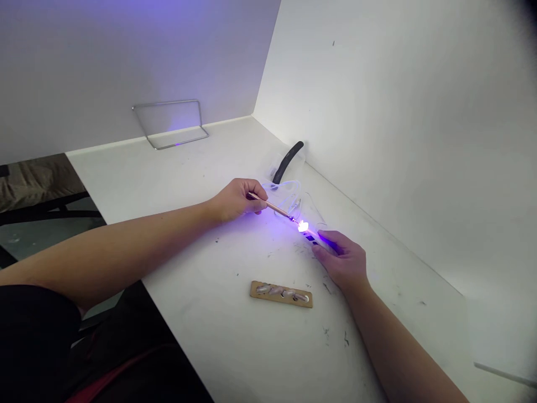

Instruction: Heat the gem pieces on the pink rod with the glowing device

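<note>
My left hand (243,200) pinches a thin copper-coloured rod (277,209), shaped like a pen, that points down to the right. Its tip meets a bright white-violet glow (302,226), which hides whatever is at the end. Closed around a slim white handheld UV lamp (319,239) with dark marks on its side, my right hand (344,258) keeps the lit end close to the rod's tip. Nearer to me lies a brown strip (281,294) with several greyish, shiny pieces through or on its holes.
Behind my hands, a black curved handle (287,162) lies by clear plastic and a thin pale cable (289,187). A bent metal wire frame (156,148) stands at the back panel (104,67). White walls bound the white table (201,336) behind and on the right.
</note>
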A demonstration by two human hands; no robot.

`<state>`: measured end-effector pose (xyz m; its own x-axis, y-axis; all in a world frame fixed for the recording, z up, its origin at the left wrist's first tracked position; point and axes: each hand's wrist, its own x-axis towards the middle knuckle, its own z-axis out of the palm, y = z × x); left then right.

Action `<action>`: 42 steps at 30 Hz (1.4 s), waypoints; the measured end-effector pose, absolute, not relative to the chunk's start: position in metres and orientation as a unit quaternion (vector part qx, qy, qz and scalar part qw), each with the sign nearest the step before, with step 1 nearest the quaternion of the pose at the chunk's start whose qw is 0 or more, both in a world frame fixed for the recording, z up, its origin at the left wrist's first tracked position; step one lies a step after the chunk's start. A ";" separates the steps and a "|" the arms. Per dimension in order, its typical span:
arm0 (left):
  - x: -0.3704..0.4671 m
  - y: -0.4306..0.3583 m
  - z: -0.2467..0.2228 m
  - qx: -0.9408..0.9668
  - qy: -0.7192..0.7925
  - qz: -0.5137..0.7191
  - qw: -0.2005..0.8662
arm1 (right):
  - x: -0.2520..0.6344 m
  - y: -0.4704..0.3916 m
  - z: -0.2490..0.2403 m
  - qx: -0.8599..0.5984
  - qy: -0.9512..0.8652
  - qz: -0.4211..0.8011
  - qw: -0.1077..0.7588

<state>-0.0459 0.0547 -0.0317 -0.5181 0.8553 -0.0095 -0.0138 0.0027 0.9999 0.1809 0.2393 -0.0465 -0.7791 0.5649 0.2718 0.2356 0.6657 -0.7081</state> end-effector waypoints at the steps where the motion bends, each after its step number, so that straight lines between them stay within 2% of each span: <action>1: -0.046 0.055 -0.032 0.342 0.612 0.620 0.354 | 0.181 0.239 -0.047 -0.228 -0.880 0.340 0.242; 42: -0.047 0.054 -0.030 0.328 0.596 0.631 0.373 | 0.182 0.239 -0.045 -0.223 -0.883 0.338 0.235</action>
<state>-0.0468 0.0544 -0.0299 -0.5069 0.8615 -0.0313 -0.0804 -0.0110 0.9967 0.1818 0.2390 -0.0454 -0.7896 0.5537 0.2645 0.2354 0.6713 -0.7028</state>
